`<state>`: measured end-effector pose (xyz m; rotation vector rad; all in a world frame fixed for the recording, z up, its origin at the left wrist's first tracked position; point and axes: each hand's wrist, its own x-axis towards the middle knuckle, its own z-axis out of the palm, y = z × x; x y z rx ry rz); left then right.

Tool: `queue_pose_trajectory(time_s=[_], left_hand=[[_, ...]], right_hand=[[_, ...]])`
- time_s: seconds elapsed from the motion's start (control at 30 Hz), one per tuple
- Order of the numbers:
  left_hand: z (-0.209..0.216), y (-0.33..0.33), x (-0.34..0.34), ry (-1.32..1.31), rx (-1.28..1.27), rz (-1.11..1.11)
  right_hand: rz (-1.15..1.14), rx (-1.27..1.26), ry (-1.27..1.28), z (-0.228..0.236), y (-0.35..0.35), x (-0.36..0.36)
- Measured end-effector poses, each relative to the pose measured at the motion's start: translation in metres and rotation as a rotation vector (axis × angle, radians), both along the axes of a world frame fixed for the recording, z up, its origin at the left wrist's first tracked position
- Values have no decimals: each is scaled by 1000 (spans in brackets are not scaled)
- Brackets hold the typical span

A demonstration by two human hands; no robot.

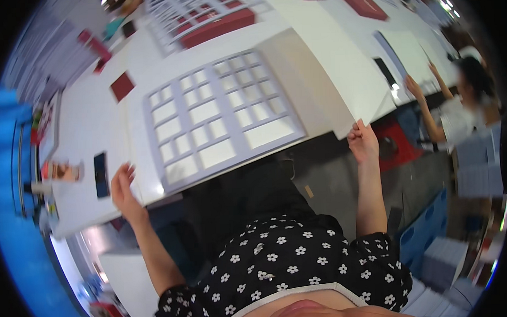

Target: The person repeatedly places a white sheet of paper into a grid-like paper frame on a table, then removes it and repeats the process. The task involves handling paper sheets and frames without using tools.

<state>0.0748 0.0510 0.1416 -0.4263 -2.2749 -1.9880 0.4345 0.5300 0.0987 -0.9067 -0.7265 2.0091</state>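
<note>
My right hand (363,143) pinches the near corner of a large white sheet (330,49), which stretches away across the table to the right of centre. My left hand (126,191) is over the table's front edge, fingers loosely bent and apart, with nothing in it. Just left of that hand lies a dark phone (101,175). Between my hands a pale lavender-grey grid frame (182,112) with many rectangular openings lies flat; white shows through them. A beige board (298,73) lies along the frame's right side, partly under the sheet.
More grid frames (167,13) and a red box (218,28) are at the far side. A dark red square (122,86) lies left of the frame. At the right a co-worker (458,104) handles a pale panel. A red stool (397,145) stands below the table.
</note>
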Motion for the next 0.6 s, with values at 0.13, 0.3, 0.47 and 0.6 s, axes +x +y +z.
queue_pose_trajectory(time_s=[0.13, 0.3, 0.47, 0.6], left_hand=[[30, 30, 13, -239, 307, -303], [45, 30, 4, -558, 514, -446], [32, 3, 3, -533, 165, -318], [28, 17, 19, -369, 48, -339]], right_hand=[[350, 165, -85, 29, -33, -52], [720, 407, -242, 41, -56, -89], [748, 550, -363, 46, -56, -110], [593, 936, -571, 17, -34, -122]])
